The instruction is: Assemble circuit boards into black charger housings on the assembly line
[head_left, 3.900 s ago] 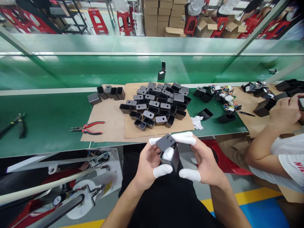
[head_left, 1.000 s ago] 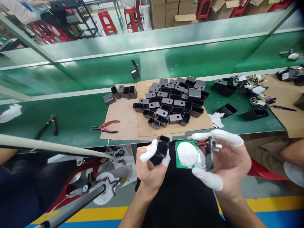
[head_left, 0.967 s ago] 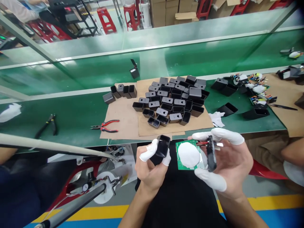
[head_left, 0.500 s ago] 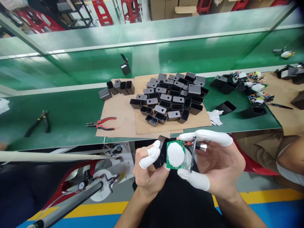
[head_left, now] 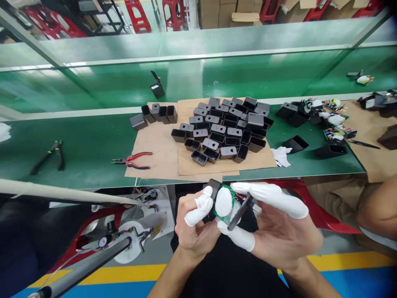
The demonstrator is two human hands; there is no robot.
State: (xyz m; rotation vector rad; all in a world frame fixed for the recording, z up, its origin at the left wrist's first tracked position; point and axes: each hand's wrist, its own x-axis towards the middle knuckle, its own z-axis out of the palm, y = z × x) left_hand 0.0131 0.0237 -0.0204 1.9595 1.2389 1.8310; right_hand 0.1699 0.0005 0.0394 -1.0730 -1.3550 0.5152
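My left hand, with white finger covers, is closed around a black plastic case. A green circuit board with a round white pad sits at the mouth of that case, its left edge hidden there. My right hand, also in finger covers, grips the board assembly between thumb and fingers. A black end plate stands tilted at the board's right side, joined by thin wires, with a metal connector sticking out. How deep the board sits cannot be seen.
Many black cases stand on brown cardboard. Red-handled pliers and black cutters lie leftward. Wired boards and a white cloth are at right. A seated person's arm is at the right edge.
The board has turned and shifted left against the case. My right thumb has moved left, and the end plate has tilted so its broad face shows more.
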